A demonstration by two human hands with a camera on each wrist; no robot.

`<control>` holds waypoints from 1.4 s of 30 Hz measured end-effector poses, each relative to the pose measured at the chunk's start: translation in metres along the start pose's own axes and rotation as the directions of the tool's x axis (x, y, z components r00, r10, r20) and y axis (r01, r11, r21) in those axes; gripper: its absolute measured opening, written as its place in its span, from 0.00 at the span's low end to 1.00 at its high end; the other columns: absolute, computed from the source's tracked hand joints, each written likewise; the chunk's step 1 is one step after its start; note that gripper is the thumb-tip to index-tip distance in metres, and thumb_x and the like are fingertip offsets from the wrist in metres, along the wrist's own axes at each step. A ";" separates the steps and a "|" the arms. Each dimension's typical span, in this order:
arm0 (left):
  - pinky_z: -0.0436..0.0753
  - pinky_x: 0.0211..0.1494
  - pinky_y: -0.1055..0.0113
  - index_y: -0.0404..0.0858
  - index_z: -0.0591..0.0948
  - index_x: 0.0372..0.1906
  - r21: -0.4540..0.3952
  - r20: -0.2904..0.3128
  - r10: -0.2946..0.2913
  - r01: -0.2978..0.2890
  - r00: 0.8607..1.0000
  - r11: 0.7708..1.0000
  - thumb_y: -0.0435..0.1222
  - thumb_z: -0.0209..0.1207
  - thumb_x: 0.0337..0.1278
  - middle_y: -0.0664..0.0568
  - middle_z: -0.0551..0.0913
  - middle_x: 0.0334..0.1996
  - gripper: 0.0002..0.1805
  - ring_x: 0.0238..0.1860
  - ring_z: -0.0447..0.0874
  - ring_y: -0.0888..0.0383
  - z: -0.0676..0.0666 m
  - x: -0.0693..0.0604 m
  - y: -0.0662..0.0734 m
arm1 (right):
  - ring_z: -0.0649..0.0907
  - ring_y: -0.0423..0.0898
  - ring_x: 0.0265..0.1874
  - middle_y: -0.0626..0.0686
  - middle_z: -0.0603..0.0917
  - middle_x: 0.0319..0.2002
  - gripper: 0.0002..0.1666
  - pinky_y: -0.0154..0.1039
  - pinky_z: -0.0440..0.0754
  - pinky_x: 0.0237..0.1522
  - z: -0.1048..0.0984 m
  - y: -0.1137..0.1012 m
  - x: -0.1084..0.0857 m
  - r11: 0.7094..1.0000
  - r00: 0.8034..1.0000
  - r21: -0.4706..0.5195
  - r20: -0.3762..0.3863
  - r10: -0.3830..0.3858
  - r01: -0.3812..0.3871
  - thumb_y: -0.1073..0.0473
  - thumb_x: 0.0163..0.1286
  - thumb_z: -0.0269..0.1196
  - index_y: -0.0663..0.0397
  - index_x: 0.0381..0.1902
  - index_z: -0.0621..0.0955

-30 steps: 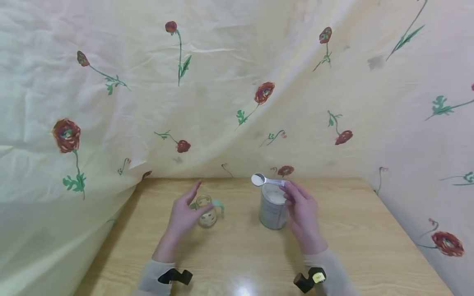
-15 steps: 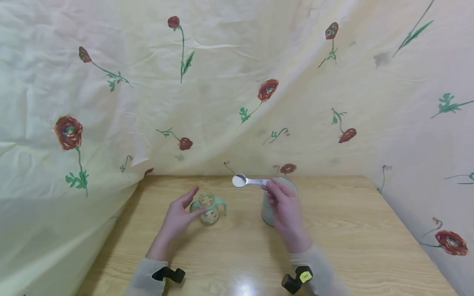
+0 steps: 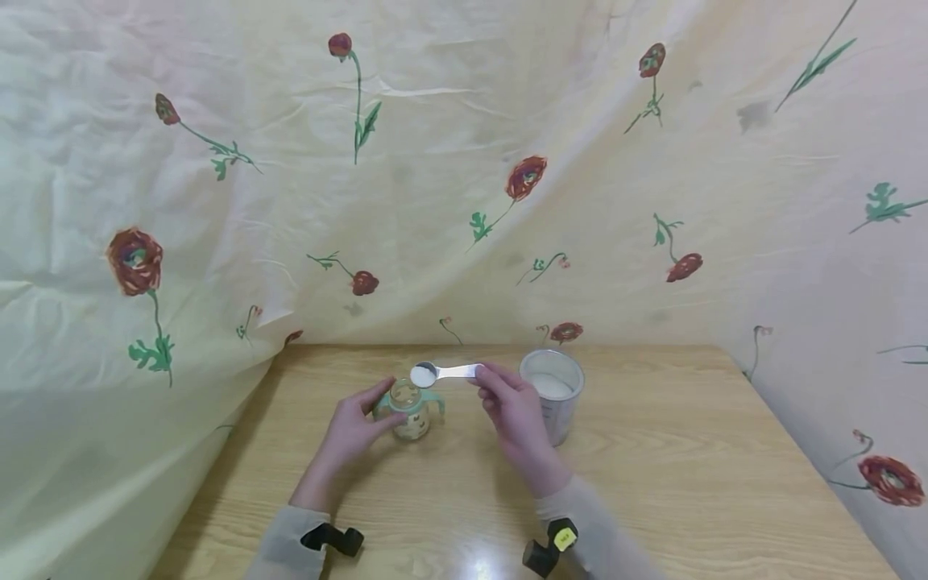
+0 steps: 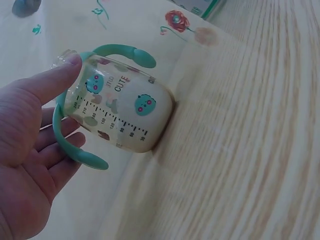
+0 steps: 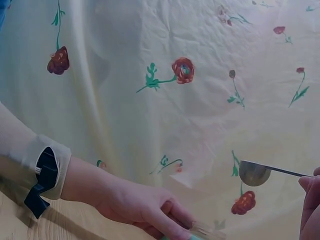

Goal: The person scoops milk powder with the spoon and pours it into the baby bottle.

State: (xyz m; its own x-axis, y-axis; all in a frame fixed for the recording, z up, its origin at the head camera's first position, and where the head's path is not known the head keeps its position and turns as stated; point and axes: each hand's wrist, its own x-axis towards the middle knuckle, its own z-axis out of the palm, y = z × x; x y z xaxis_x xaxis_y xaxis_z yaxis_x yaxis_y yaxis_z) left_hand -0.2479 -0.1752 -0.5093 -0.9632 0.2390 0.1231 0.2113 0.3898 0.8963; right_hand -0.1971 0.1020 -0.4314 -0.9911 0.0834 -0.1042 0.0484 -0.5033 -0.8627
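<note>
A clear baby bottle point(image 3: 412, 423) with mint-green handles stands upright and uncapped on the table, with whitish contents low in it in the left wrist view. My left hand point(image 3: 358, 419) holds it by the neck, the thumb point(image 4: 65, 75) across the near side and other fingers behind a handle. Pinched by its handle end, a metal measuring spoon point(image 3: 457, 371) is level in my right hand point(image 3: 516, 415). White powder point(image 3: 422, 375) fills its bowl, which is just above and right of the bottle's mouth. The right wrist view shows the spoon bowl point(image 5: 255, 173) from the side.
An open can point(image 3: 561, 415) of white powder stands right of the bottle, partly behind my right hand. Behind the wooden table point(image 3: 652, 467) hangs a flowered cloth point(image 3: 449, 161), which also runs along the sides.
My right hand has carried the full spoon leftward from over the can to beside the bottle's mouth. My left hand has closed in on the bottle's neck.
</note>
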 end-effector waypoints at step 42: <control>0.77 0.74 0.46 0.37 0.85 0.66 -0.077 -0.086 0.017 -0.024 0.996 0.997 0.40 0.83 0.50 0.44 0.86 0.64 0.35 0.67 0.82 0.43 0.005 0.000 -0.003 | 0.85 0.42 0.40 0.53 0.93 0.47 0.18 0.35 0.83 0.44 0.003 0.044 0.025 0.928 0.997 -0.367 -0.006 -0.074 0.067 0.56 0.76 0.71 0.59 0.59 0.87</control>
State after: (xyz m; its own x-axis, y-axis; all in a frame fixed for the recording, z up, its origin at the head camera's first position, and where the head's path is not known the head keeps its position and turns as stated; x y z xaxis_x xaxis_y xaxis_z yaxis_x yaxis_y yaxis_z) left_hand -0.2473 -0.1715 -0.5140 -0.9701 0.1682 0.1747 0.2208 0.3149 0.9231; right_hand -0.2202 0.0793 -0.4705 -0.9912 0.1253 -0.0427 0.0241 -0.1458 -0.9890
